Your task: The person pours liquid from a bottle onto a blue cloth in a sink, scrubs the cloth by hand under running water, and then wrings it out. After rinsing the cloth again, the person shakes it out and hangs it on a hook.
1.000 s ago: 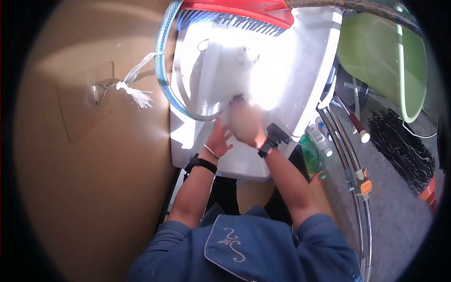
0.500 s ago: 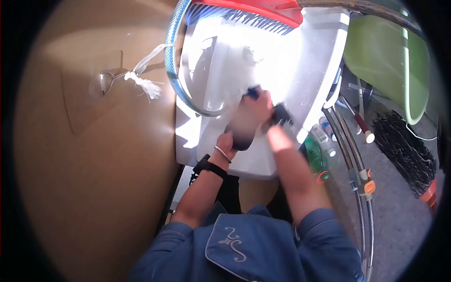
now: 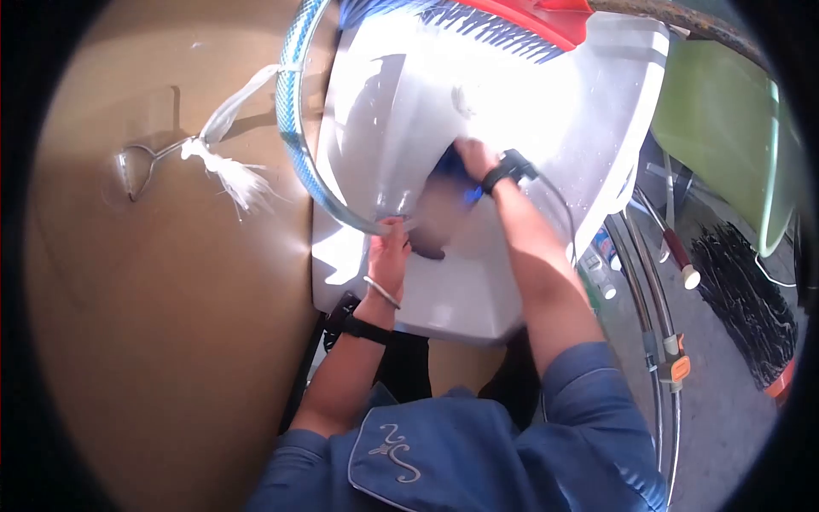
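My left hand [image 3: 389,249] is closed around the lower end of the blue braided hose [image 3: 293,115], at the near left inside the white sink [image 3: 461,294]. My right hand [image 3: 476,160] grips the far end of a long dark blue and tan thing [image 3: 444,200], shaped like a shoe and smeared by motion. It lies at a slant over the basin between my hands, its near end beside my left fingers. Its exact kind is too blurred to make out.
A red brush head [image 3: 542,19] with blue bristles rests over the sink's far side. At left, a hook [image 3: 141,171] with white string hangs on the brown wall. Right of the sink are metal tubes [image 3: 648,316], bottles [image 3: 604,282], a green chair [image 3: 725,128] and a black broom [image 3: 746,299].
My left hand has let go of the near end of the blue and tan thing and taken hold of the hose end. My right hand keeps its grip; the view has shifted slightly.
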### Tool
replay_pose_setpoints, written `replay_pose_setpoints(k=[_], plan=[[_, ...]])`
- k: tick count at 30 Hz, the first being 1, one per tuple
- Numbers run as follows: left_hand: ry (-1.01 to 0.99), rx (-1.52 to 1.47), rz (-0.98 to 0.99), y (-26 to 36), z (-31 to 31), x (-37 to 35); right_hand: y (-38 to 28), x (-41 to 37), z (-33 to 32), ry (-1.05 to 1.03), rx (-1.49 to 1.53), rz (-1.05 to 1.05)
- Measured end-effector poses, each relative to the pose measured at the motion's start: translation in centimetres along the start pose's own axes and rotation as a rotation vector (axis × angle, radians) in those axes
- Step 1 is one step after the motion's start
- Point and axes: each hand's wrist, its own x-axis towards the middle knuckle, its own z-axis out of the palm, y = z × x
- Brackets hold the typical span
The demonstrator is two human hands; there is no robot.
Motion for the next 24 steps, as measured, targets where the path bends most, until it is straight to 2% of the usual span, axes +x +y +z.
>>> replay_pose_setpoints(k=[2,3,5,6,7,8,9,10,11,12,13,14,17,18,21,23,24], plan=[[-0.033,-0.010,-0.008,-0.3,-0.7,-0.8,0.2,-0.2,-7.9,0.199,0.112,0.001],[-0.019,-0.054,-0.012,-0.3,-0.8,-1.4,0.1,-0.7,-8.3,0.199,0.105,0.004],[-0.020,-0.121,-0.022,-0.4,-1.1,-2.2,-0.8,-1.6,-8.6,0.474,0.635,-0.148],[-0.025,-0.124,-0.013,-0.5,-1.0,-2.4,-2.8,-2.8,-9.4,0.287,0.450,-0.037],[-0.017,-0.115,-0.003,-0.6,-1.0,-2.7,-4.5,-4.5,-7.0,0.539,0.473,-0.130],[-0.005,-0.105,0.005,-0.7,-1.2,-3.0,-4.7,-4.8,-3.4,0.439,0.262,-0.030],[-0.002,-0.100,0.011,-0.6,-1.2,-3.1,-6.5,-6.0,-1.9,0.196,0.484,0.221],[-0.005,-0.123,0.027,-0.2,-1.1,-3.2,-7.4,-7.7,1.0,0.068,0.437,0.284],[-0.008,-0.147,0.039,0.0,-1.0,-3.4,-7.6,-8.7,4.7,-0.011,0.224,0.185],[-0.005,-0.142,0.040,0.2,-0.9,-3.6,-8.4,-9.1,5.3,-0.047,0.055,0.110],[-0.009,-0.132,0.029,0.5,-1.0,-3.8,-8.7,-8.7,5.6,-0.057,-0.046,0.069],[-0.008,-0.124,0.010,0.5,-1.2,-4.2,-7.6,-8.8,5.6,-0.182,-0.002,0.005],[-0.037,-0.118,0.017,0.4,-1.6,-4.6,-7.0,-4.5,-0.5,0.028,-0.014,0.114],[-0.041,-0.118,0.015,0.1,-1.8,-4.5,-7.3,-3.9,-0.1,0.256,-0.123,0.101],[-0.027,-0.064,0.010,0.0,-2.3,-4.4,-8.4,-6.3,2.4,0.201,-0.134,0.013],[-0.057,0.005,0.059,-0.4,-2.9,-4.4,-7.4,-9.2,8.1,0.066,0.018,-0.035],[-0.065,-0.004,0.071,-0.4,-3.0,-4.2,-7.4,-10.4,7.9,-0.079,0.008,-0.055]])
